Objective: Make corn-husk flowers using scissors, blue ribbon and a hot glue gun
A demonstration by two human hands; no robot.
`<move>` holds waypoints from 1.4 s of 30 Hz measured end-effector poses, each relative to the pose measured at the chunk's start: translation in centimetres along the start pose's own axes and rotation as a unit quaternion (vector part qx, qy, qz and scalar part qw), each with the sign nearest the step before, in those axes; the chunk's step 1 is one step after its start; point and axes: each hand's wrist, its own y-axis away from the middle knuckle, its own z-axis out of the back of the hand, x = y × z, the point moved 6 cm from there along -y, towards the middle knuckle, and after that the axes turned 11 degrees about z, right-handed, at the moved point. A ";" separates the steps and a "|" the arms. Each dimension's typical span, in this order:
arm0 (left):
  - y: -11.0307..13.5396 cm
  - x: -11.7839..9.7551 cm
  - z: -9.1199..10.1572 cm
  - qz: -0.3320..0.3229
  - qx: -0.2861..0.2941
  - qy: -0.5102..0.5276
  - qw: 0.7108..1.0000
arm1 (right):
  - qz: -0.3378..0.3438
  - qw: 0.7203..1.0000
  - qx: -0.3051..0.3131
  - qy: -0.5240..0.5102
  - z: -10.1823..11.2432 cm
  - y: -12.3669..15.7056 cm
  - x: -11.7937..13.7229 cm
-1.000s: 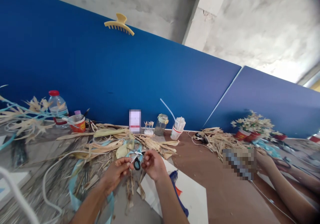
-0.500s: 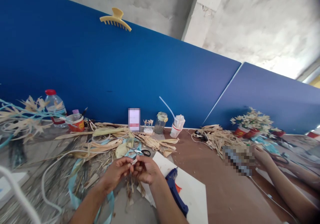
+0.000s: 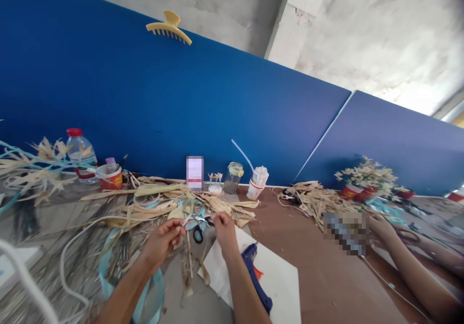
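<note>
My left hand [image 3: 162,244] is closed in a pinch on a small pale strip [image 3: 186,219], which sticks up from the fingertips. To the right of it, my right hand [image 3: 224,231] grips one black handle of a pair of scissors [image 3: 199,218]. Their blades point left toward the strip, and the other handle ring hangs below. Dry corn husks [image 3: 174,211] and a light blue ribbon [image 3: 108,261] lie about my hands. Under my right forearm is a white board [image 3: 281,278] with a blue glue gun [image 3: 253,278] on it.
Along the blue partition [image 3: 217,87] stand a bottle [image 3: 81,152], a red cup [image 3: 111,179], a phone [image 3: 195,173], a glass jar [image 3: 233,178] and a paper cup [image 3: 254,189]. A white cable [image 3: 64,266] curves at left. Another person's hand [image 3: 379,225] works at right.
My hands, which were together on the small pale piece, have moved apart. My right hand has taken hold of the scissors that lay behind; my left hand has kept the strip and shifted left.
</note>
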 end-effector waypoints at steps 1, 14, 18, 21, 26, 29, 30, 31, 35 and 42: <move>-0.1 -0.1 0.1 -0.010 -0.012 -0.010 1.000 | 0.007 0.999 0.010 0.032 -0.6 0.4 0.1; -0.3 -0.7 1.3 -0.046 -0.094 -0.069 0.992 | 0.110 0.801 0.276 0.520 -7.3 3.8 1.8; -0.5 -0.3 1.5 -0.038 -0.088 -0.049 0.994 | 0.075 0.832 0.241 0.494 -6.0 3.6 1.8; -0.3 0.2 0.9 -0.009 -0.058 -0.048 0.997 | 0.022 0.861 0.214 0.461 -4.5 3.3 1.6; 0.0 0.9 -0.3 0.027 0.000 -0.085 0.996 | -0.004 0.872 0.210 0.442 -3.0 2.9 1.6; -0.4 0.6 0.4 -0.010 -0.030 -0.094 0.995 | 0.003 0.870 0.223 0.439 -2.7 2.9 1.6; -0.5 0.4 0.8 -0.025 -0.050 -0.093 0.994 | 0.002 0.872 0.226 0.433 -2.6 2.9 1.6; -0.6 0.2 1.2 -0.037 -0.069 -0.088 0.993 | -0.002 0.876 0.228 0.425 -2.5 2.9 1.5; -0.7 -0.3 2.2 -0.057 -0.113 -0.049 0.991 | -0.005 0.903 0.223 0.366 -1.6 2.4 1.6; -0.1 -0.2 1.7 -0.021 -0.097 0.006 0.995 | 0.005 0.963 0.224 0.153 -0.2 1.2 1.8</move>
